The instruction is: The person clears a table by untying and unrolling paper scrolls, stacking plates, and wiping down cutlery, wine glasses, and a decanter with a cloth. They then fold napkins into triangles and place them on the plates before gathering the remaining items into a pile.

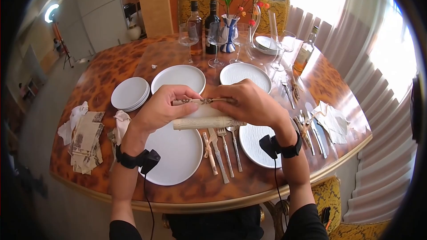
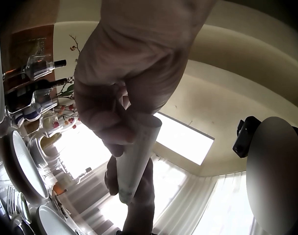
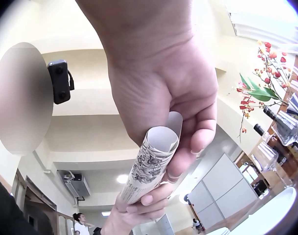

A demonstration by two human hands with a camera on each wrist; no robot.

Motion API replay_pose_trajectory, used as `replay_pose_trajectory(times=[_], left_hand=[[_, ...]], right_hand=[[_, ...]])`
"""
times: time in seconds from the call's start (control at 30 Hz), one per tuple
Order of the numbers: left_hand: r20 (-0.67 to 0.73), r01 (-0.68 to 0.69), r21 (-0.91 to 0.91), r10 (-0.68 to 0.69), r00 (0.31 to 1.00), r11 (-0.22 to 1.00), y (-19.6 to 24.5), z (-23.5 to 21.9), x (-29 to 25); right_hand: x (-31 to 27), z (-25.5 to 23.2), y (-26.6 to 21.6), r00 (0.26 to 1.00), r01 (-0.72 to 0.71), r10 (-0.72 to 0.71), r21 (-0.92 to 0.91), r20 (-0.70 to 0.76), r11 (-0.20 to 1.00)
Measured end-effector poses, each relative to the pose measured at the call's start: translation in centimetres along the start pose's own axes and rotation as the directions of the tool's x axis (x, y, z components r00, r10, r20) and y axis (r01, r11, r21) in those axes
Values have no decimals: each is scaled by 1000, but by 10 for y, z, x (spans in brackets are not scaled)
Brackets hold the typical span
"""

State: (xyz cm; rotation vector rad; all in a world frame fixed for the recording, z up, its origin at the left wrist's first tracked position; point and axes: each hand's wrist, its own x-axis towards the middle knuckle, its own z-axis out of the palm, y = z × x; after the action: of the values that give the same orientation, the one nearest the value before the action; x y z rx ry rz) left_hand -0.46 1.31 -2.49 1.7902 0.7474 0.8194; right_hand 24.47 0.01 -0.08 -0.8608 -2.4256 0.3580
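Observation:
Over the table, my left hand [image 1: 165, 106] and right hand [image 1: 253, 104] hold a printed paper napkin [image 1: 200, 123] between them. Its lower part is curled into a tube, while thumbs and fingers of both hands pinch the upper edge. The right wrist view shows the open end of the rolled napkin [image 3: 151, 166] with its dark printed pattern, below my right hand [image 3: 173, 83]. From the left wrist, the pale tube [image 2: 137, 161] runs away from my left hand [image 2: 134, 78] towards the other hand. Beneath the hands lie two white plates, the left plate [image 1: 171, 160] and the right plate [image 1: 258, 146].
Between the plates lie a tied paper roll [image 1: 210, 153], a knife [image 1: 219, 158] and forks [image 1: 224, 144]. Printed napkins [image 1: 86, 144] are piled at left, with stacked small plates [image 1: 129, 93] nearby. Wine glasses [image 1: 216, 40], bottles [image 1: 194, 26] and a flower vase [image 1: 229, 33] stand behind.

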Motion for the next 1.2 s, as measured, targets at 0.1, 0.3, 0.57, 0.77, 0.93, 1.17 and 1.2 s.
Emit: replay_pose_trajectory(times=[0.1,0.3,0.57,0.77,0.93,1.17,1.2], left_hand=[[16,3,-48,-2,1000,999,0,1,0],[26,81,-164,-77,997,983,5,0,-4],[-54,24,-204,-36,998,979,-1,-1,-1],[-40,81,-208,-91,995,975,3,-4,-2],[-68,-100,-95,94,993,990,0,5,1],[-68,-101,-83,96,993,991,4,7,-2],[-82,-123,-28,120,989,992,4,6,-3]], right_hand=[[0,1,2,1000,4,-4,-7,-1,1000],[0,3,4,998,48,-49,-16,-39,999],[1,4,2,993,65,-59,65,-98,996],[0,6,4,987,95,-92,13,-135,995],[0,4,4,966,163,-167,-37,-196,986],[-4,-4,-4,998,49,-50,-20,-45,999],[-4,-4,-5,999,33,-34,-25,-32,999]])
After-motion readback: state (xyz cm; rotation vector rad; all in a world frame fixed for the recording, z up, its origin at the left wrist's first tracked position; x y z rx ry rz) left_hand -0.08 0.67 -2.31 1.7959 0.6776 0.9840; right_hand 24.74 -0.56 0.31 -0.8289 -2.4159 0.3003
